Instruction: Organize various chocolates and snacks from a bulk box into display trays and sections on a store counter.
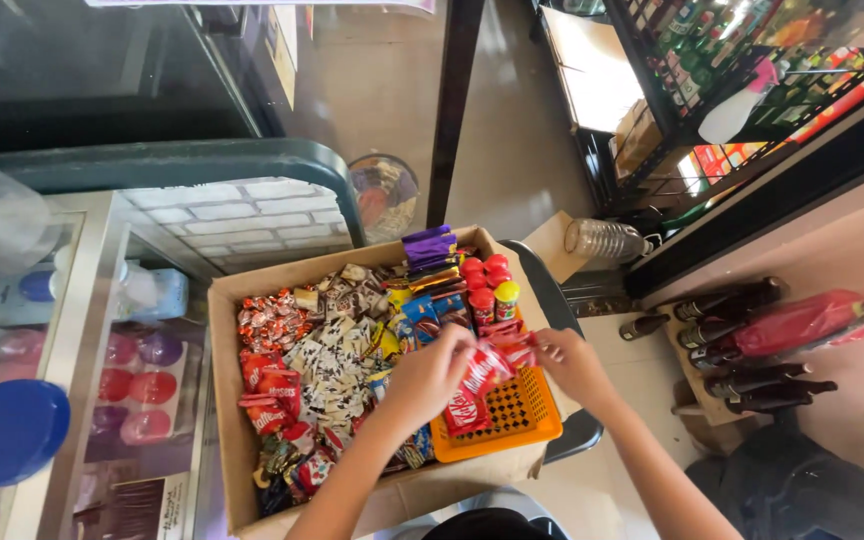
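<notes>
Shop floor, shelves of bottles (752, 60) behind; cardboard box (227, 400) of sweets. Left hand (430, 375) and right hand (570, 362) each grip red wrapped bars (482, 378) above orange basket (524, 425)

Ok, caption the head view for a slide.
Both hands, left hand and right hand, hold red candy wrappers over orange basket.

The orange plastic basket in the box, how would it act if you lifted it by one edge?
The orange basket looks like thin perforated plastic, so probably light and a bit flexible. With red wrappers lying loose in it, tilting it would likely slide them out. Both hands hold wrappers over it.
</notes>
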